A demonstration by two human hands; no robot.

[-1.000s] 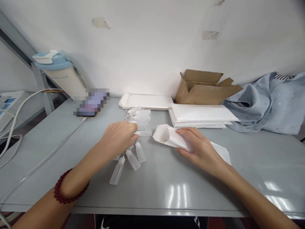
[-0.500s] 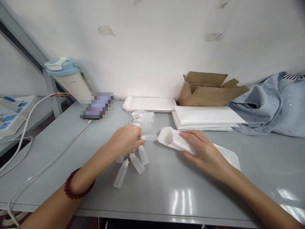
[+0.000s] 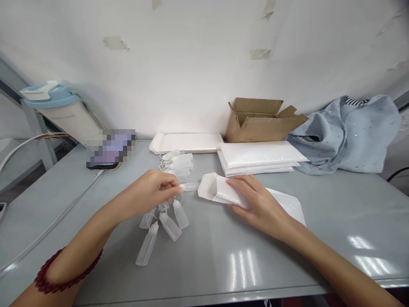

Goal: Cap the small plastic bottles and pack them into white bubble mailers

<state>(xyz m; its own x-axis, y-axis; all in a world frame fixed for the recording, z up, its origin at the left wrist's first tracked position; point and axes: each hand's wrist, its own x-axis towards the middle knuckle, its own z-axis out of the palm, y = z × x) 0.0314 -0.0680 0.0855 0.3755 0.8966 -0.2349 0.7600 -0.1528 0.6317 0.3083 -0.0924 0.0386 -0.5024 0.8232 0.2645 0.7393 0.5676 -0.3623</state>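
My left hand point(image 3: 164, 187) pinches a small translucent squeeze bottle point(image 3: 190, 186) near its cap end, the bottle's base pointing right. Right of it, my right hand point(image 3: 252, 200) grips a white bubble mailer point(image 3: 223, 189) whose open mouth and flap face the bottle. The bottle's base is close to the flap; I cannot tell whether they touch. Below my left hand lie several more squeeze bottles point(image 3: 147, 245) with looped cap straps. Another group of bottles point(image 3: 179, 164) lies just above it. Part of a further white mailer point(image 3: 287, 204) shows under my right wrist.
White mailers point(image 3: 262, 154) are stacked at the back right, and another mailer point(image 3: 191, 143) lies along the wall. Behind stand an open cardboard box point(image 3: 258, 128) and light blue cloth point(image 3: 351, 132). At left are a phone point(image 3: 111, 149), its cable point(image 3: 64, 213) and a tumbler point(image 3: 64, 111).
The view has shifted right, so the scene sits further left. My left hand has drawn slightly clear of the lower bottles, still pinching one. My right hand keeps its grip on the mailer.
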